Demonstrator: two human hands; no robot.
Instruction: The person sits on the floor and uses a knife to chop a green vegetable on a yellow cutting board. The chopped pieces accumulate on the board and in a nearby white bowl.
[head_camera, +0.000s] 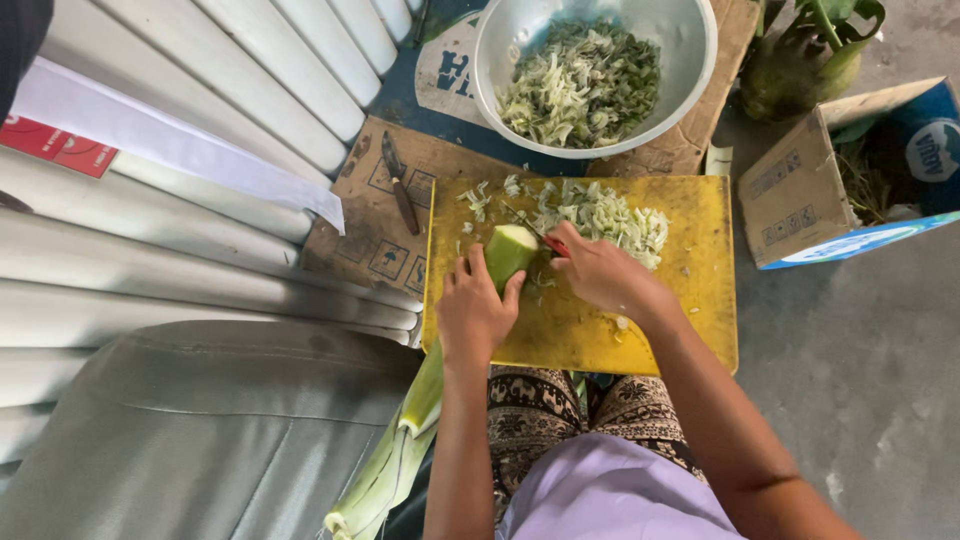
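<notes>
My left hand (474, 310) grips a long pale green stalk (509, 252) and presses its cut end onto a yellow cutting board (700, 300). The stalk's lower part runs down past my knee to the bottom of the view. My right hand (600, 272) is closed on a red-handled knife (548, 243) whose blade lies against the stalk's end. A heap of pale chopped slices (610, 213) lies on the board just beyond the knife.
A metal bowl (690, 60) of chopped greens stands beyond the board on flattened cardboard (375, 240). A second knife (400, 185) lies on the cardboard to the left. An open cardboard box (800, 190) sits on the concrete floor at right. White corrugated sheeting (200, 130) lies left.
</notes>
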